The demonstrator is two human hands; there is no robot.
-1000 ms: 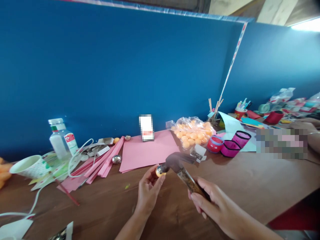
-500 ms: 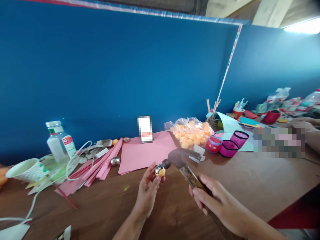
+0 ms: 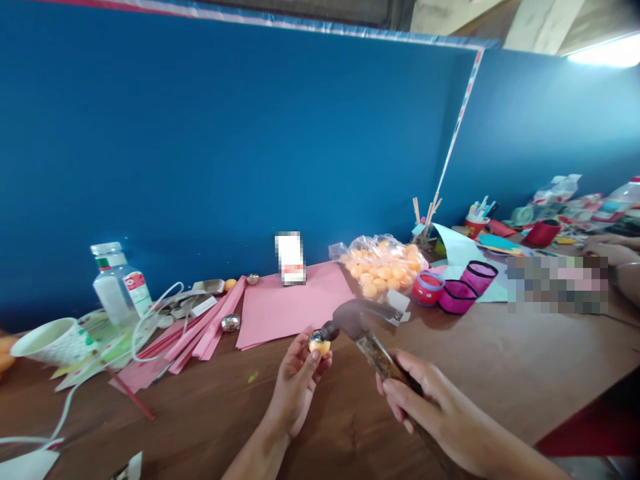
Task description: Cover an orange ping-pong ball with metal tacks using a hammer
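Held in the fingertips of my left hand (image 3: 300, 377) is a small ball (image 3: 320, 346), orange below with a shiny silver upper part. My right hand (image 3: 425, 400) is closed around the wooden handle of a claw hammer (image 3: 353, 319). The hammer's striking face is against or just at the silver part of the ball and hides some of it; I cannot tell whether they touch. Pink paper sheets (image 3: 295, 303) lie beyond my left hand. A second silver ball (image 3: 231, 323) rests at their left.
A clear bag of orange balls (image 3: 385, 263) and several fabric rings (image 3: 459, 297) lie at the back right. At left are a paper cup (image 3: 53, 340), a glass bottle (image 3: 115, 283) and a white cable (image 3: 135, 340). Another person's hand (image 3: 613, 248) is at the far right.
The hammer has shifted slightly left, and its face now covers more of the ball's silver part. My left hand keeps nearly the same place.
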